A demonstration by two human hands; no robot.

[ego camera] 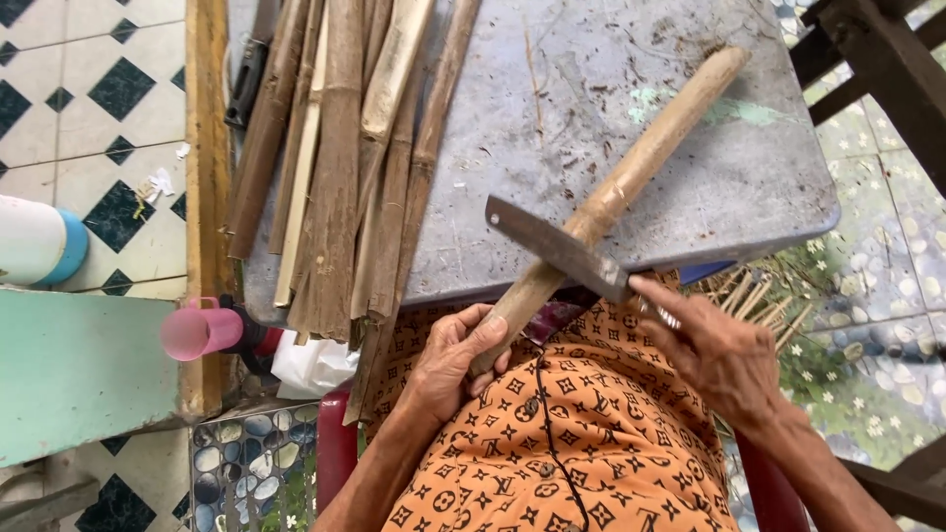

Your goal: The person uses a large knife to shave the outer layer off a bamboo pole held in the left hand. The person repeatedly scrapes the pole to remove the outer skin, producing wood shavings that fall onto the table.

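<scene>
My left hand [453, 357] grips the near end of a long bamboo stick [631, 177] that slants up to the right across a grey table [749, 187]. My right hand [714, 350] holds a flat metal blade [552, 246] by its handle end. The blade lies crosswise against the stick, just above my left hand. I sit with an orange patterned garment [581, 433] over my lap.
A pile of split bamboo strips [340, 158] lies on the table's left side, overhanging its near edge. A pink cup [197, 331] and a white bag [313, 363] sit below. A wooden post [205, 197] stands left, dark wooden furniture [877, 59] right, thin sticks [759, 296] beside.
</scene>
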